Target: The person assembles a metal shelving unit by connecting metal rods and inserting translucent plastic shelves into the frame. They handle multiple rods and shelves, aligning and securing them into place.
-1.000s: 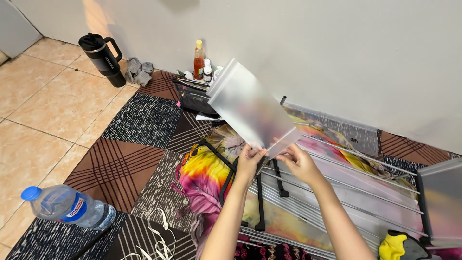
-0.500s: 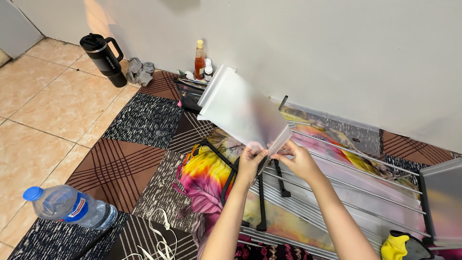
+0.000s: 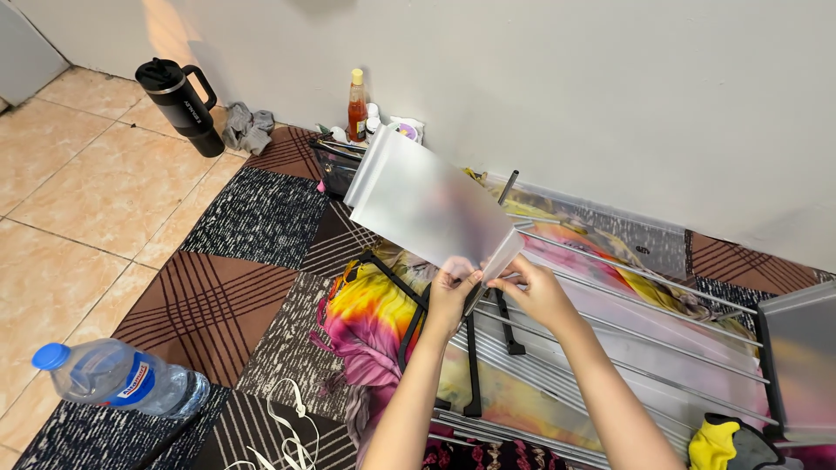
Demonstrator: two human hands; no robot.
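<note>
A frosted translucent plastic panel [image 3: 424, 202] is held up over the floor, tilted away toward the wall. My left hand [image 3: 451, 292] pinches its near bottom edge. My right hand [image 3: 534, 290] grips the same edge just to the right, by the panel's folded corner. Below both hands lie metal rods and black plastic frame pieces [image 3: 470, 348] on a bright multicoloured cloth [image 3: 366, 318].
A water bottle [image 3: 117, 379] lies at lower left on the patterned rug [image 3: 209, 300]. A black mug [image 3: 185, 104], a grey rag [image 3: 247, 129] and a sauce bottle [image 3: 357, 106] stand by the wall. Another frosted panel [image 3: 801, 361] sits at right, a yellow cloth [image 3: 714, 442] below it.
The panel has tilted and swung slightly left and lower toward the wall. Both hands kept their grip on its near edge and shifted little.
</note>
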